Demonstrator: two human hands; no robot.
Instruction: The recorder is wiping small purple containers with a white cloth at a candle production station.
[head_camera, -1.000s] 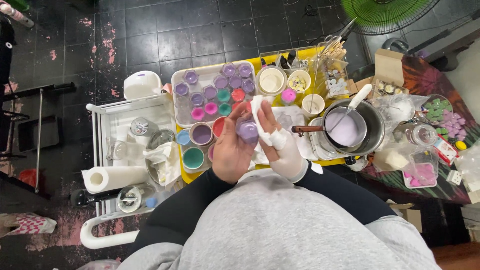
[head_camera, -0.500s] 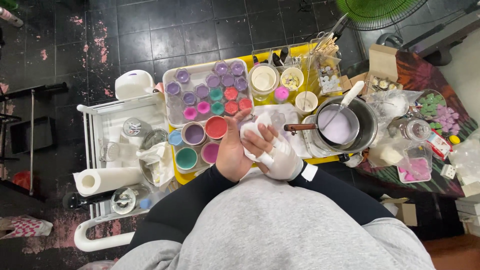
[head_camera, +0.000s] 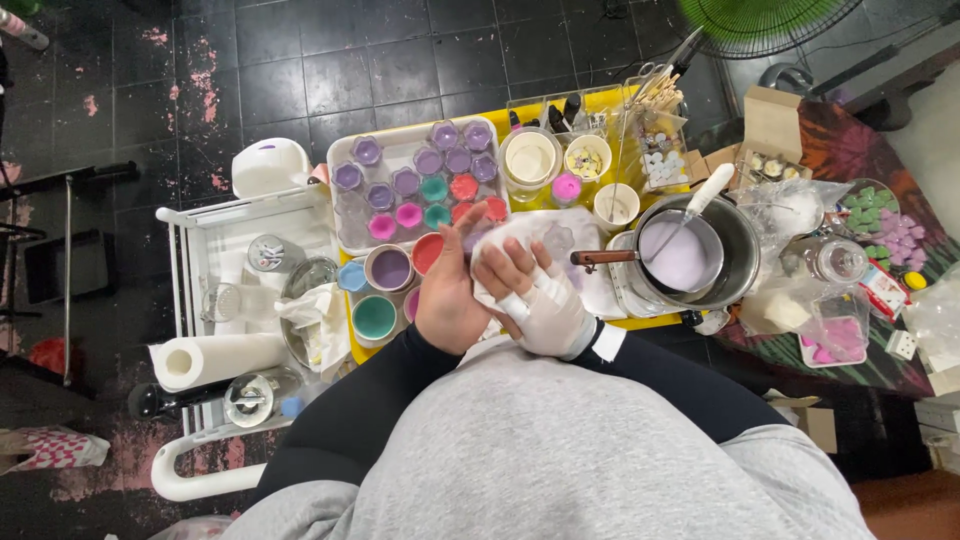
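My left hand (head_camera: 450, 300) is curled around a small purple cup (head_camera: 472, 240), of which only a sliver shows at my fingertips. My right hand (head_camera: 535, 300), wrapped in white, presses a white cloth (head_camera: 545, 240) over that cup. Both hands are close to my body, above the front edge of the yellow table (head_camera: 355, 345). Just left of them stand open cups of lilac (head_camera: 388, 268), red (head_camera: 428, 252) and teal (head_camera: 374, 317) wax.
A clear tray (head_camera: 350, 215) behind holds several small purple, teal, pink and red cups. A steel pot (head_camera: 745, 250) of lilac wax with a white spatula stands to the right. A white cart (head_camera: 200, 225) with a paper towel roll (head_camera: 215, 360) is on the left.
The purple cup was plain in my left hand a second ago; the cloth now covers it. Both hands have shifted slightly back toward my body.
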